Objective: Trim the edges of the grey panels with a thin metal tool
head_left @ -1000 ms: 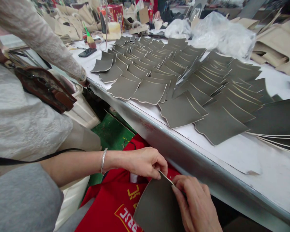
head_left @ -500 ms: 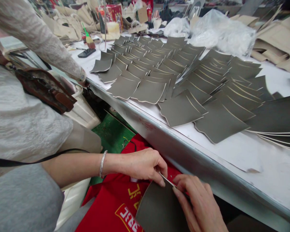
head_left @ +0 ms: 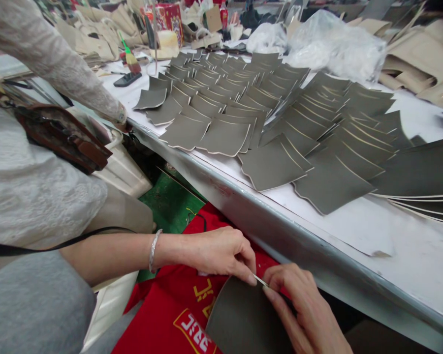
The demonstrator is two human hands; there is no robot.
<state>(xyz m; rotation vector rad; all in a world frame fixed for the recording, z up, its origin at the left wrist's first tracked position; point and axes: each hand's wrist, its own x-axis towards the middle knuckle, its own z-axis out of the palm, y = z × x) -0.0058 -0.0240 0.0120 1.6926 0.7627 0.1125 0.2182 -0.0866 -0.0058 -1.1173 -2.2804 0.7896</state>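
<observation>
A dark grey leather-like panel (head_left: 249, 314) with a pale cut edge lies over the red printed cloth (head_left: 151, 319) on my lap. My left hand (head_left: 221, 253) pinches the panel's upper edge between thumb and fingers. Close by on the same edge, my right hand (head_left: 299, 300) grips it the same way, thumb toward me. A short pale strip of edge shows between the two thumbs. The panel's lower part runs out of the picture. On the table (head_left: 354, 241) beside me, many similar grey panels (head_left: 225, 135) lie in overlapping rows.
The table's metal edge (head_left: 221, 184) runs diagonally just beyond my hands. At left stands a person in a white lace top (head_left: 33, 162) with a brown bag. Farther back are a glue bottle (head_left: 131, 59), a black phone (head_left: 127, 79), clear plastic bags (head_left: 335, 46) and beige pieces (head_left: 424, 59).
My left thumb has slid slightly right along the panel's edge, toward my right hand, so less edge shows between them. The view has shifted a little.
</observation>
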